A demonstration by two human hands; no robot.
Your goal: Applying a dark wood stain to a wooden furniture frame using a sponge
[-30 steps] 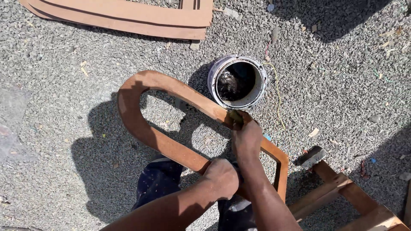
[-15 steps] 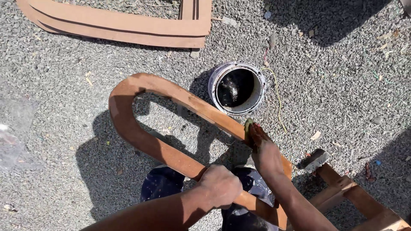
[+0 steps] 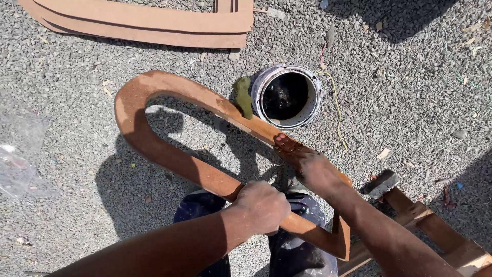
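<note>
Gripping the lower rail of a curved wooden frame (image 3: 169,159) held over gravel, the left hand (image 3: 264,205) is clenched; the right hand (image 3: 307,164) lies flat on the upper rail, near a green rag (image 3: 242,96) and a can (image 3: 287,96).

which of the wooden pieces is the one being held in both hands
The U-shaped curved wooden frame in the middle: left hand grips its near rail, right hand rests on its far rail. The stacked curved boards lie untouched at top.
</note>
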